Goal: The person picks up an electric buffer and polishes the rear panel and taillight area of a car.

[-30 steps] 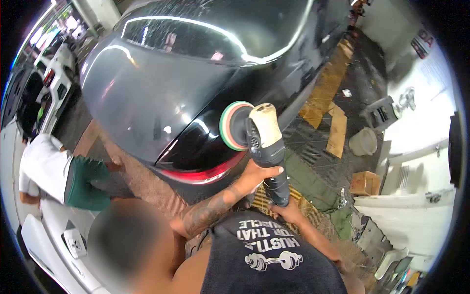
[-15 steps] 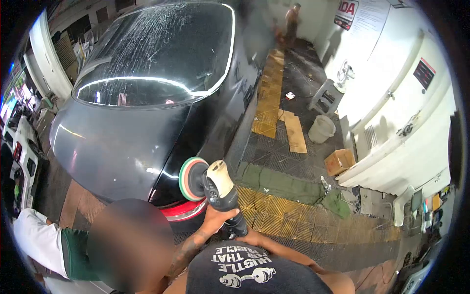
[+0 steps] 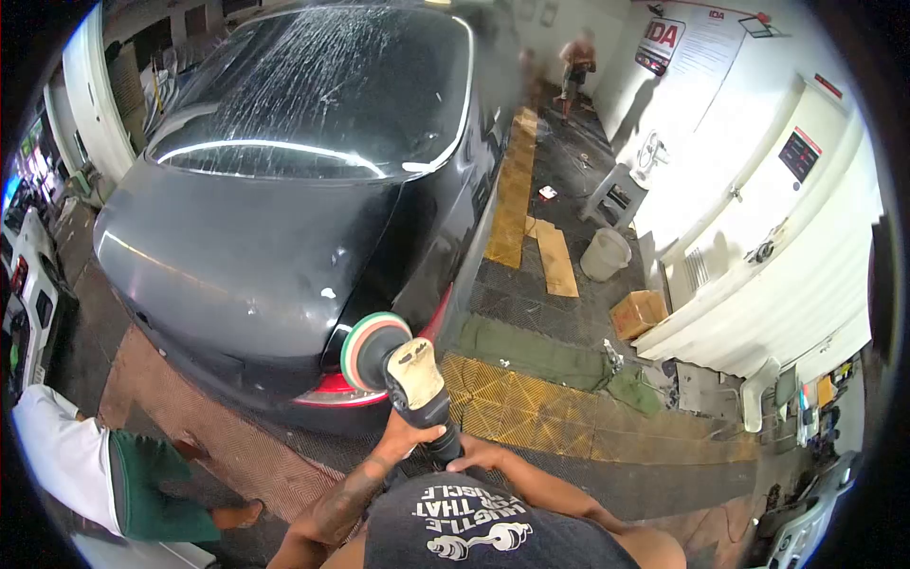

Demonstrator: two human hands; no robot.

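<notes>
Left hand [image 3: 406, 436] and right hand [image 3: 480, 456] grasp a club-shaped, dark-and-cream polisher [image 3: 417, 383]; its round, layered disc [image 3: 368, 350] sits at the rear corner of a glossy black car [image 3: 246, 237], by the red light [image 3: 339, 393].

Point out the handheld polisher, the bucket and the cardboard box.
Handheld polisher [image 3: 417, 376], head view: on the tan cover of its body.
Bucket [image 3: 597, 261], head view: on its outer wall.
Cardboard box [image 3: 638, 315], head view: on its visible brown surface.
</notes>
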